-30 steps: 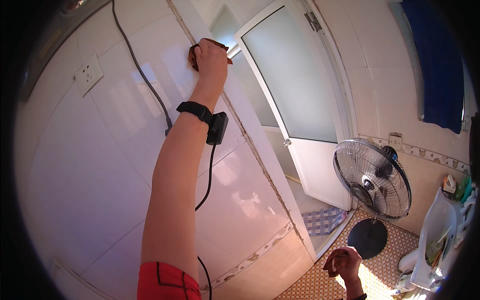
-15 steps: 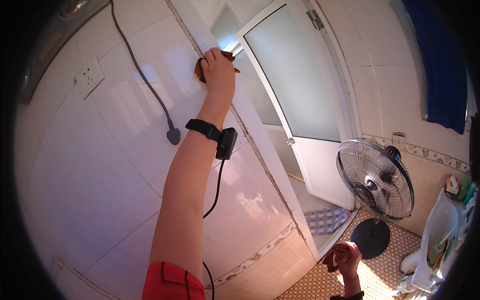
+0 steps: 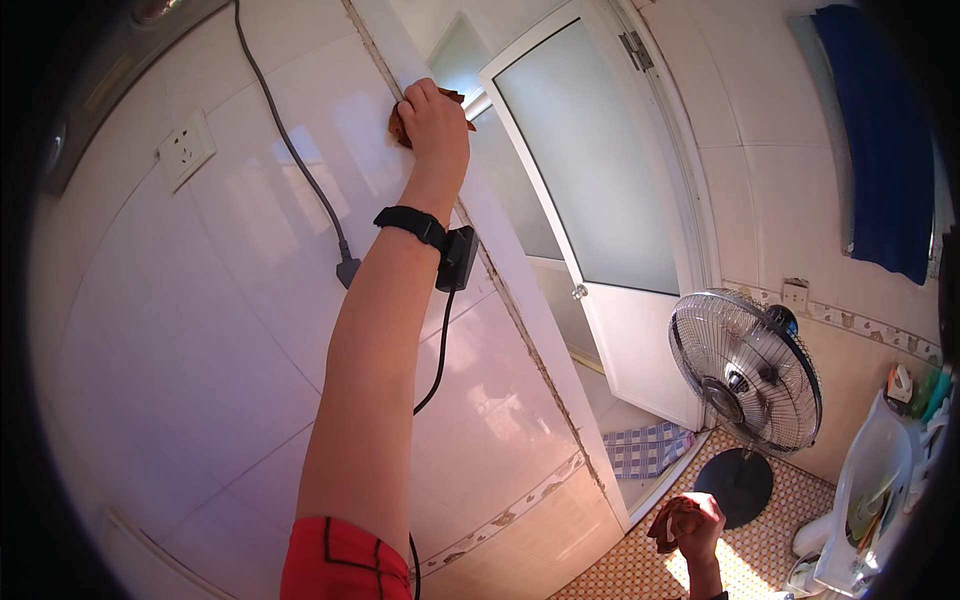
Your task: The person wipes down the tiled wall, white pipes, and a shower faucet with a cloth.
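Observation:
High on the white tiled wall (image 3: 220, 350), my left hand (image 3: 437, 128) presses a crumpled brown cloth (image 3: 398, 126) against the wall's outer edge, where a dirty grout line (image 3: 500, 290) runs down. Its fingers are bent over the cloth, and part of the cloth sticks out past the edge toward the doorway. A black strap (image 3: 410, 222) with a small black box (image 3: 458, 260) circles that wrist. Low at the right, my right hand (image 3: 708, 530) is closed round another bunched brown cloth (image 3: 672, 522), held in the air above the floor and away from the wall.
A grey cable with a plug (image 3: 347, 272) hangs by the wall socket (image 3: 187, 150). Beyond the wall edge a frosted-glass door (image 3: 590, 150) stands ajar. A floor fan (image 3: 745, 370), a washbasin (image 3: 868, 490) and a blue towel (image 3: 880, 140) are at the right.
My left hand has slid slightly upward along the wall edge with its cloth. The right hand still grips its cloth, a little lower in view. The view has shifted slightly.

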`<action>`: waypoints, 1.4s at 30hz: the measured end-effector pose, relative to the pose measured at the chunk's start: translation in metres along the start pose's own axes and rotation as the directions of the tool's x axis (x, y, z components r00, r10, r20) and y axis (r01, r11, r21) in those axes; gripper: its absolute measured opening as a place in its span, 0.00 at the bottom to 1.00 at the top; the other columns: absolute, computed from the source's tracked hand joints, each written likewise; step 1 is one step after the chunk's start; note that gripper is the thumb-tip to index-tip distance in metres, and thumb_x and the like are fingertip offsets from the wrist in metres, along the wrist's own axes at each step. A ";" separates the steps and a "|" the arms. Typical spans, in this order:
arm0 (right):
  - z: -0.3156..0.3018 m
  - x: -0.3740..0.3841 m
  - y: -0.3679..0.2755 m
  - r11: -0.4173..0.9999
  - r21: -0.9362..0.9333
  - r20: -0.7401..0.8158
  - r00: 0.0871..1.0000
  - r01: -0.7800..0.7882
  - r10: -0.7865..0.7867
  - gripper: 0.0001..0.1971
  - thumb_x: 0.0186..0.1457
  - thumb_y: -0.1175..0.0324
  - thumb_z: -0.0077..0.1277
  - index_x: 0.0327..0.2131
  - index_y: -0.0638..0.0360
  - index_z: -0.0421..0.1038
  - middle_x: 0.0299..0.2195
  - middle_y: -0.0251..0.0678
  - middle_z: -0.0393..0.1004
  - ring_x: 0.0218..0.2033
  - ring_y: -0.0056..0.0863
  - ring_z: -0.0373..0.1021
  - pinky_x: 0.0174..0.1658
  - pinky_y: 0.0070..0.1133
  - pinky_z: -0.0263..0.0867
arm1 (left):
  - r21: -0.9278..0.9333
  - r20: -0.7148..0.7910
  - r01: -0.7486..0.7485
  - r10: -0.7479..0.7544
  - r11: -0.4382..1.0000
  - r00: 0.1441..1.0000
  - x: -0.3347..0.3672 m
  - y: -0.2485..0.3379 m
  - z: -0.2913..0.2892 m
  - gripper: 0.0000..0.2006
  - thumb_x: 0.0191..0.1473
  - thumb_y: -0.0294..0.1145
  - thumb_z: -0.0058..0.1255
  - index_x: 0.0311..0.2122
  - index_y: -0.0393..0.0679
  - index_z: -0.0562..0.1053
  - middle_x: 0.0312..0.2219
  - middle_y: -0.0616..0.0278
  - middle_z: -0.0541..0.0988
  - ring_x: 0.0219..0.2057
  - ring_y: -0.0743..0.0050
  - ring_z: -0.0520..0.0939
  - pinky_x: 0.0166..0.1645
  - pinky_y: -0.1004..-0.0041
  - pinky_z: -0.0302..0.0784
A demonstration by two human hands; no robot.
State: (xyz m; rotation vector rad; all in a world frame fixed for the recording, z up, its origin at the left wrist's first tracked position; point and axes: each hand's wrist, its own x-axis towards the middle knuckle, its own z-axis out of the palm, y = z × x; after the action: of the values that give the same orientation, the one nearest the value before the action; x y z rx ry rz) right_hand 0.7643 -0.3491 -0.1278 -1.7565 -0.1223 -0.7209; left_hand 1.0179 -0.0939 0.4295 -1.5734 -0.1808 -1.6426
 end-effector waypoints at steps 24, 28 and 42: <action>0.031 0.016 -0.023 0.989 0.148 0.148 0.989 -0.018 -0.004 0.17 0.33 0.74 0.62 0.32 0.62 0.72 0.27 0.36 0.74 0.30 0.26 0.73 0.35 0.21 0.69 | -0.064 -0.253 0.068 -0.082 0.996 0.964 0.084 -0.164 0.023 0.10 0.44 0.25 0.58 0.33 0.34 0.76 0.39 0.55 0.69 0.42 0.57 0.69 0.47 0.64 0.66; 0.050 0.011 -0.009 0.978 0.208 0.126 0.992 -0.032 0.005 0.17 0.31 0.76 0.62 0.32 0.63 0.72 0.28 0.37 0.75 0.30 0.27 0.74 0.36 0.21 0.69 | -0.087 -0.237 0.027 -0.047 0.996 0.970 0.077 -0.138 0.035 0.06 0.40 0.25 0.59 0.28 0.40 0.80 0.40 0.57 0.70 0.42 0.55 0.68 0.46 0.62 0.64; 0.057 0.004 -0.047 0.963 0.268 0.265 0.964 -0.041 -0.032 0.18 0.31 0.78 0.60 0.33 0.63 0.72 0.28 0.38 0.75 0.31 0.29 0.75 0.37 0.23 0.70 | -0.822 0.019 -0.206 0.387 0.531 0.922 -0.155 -0.054 -0.082 0.13 0.38 0.21 0.57 0.34 0.35 0.71 0.37 0.58 0.68 0.41 0.59 0.69 0.43 0.66 0.71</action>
State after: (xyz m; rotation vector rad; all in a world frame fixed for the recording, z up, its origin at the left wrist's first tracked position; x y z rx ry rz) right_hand 0.7693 -0.2838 -0.0937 -1.5799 -0.3836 -0.4361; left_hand 0.9003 -0.0397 0.2993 -2.2896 0.8447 -1.3198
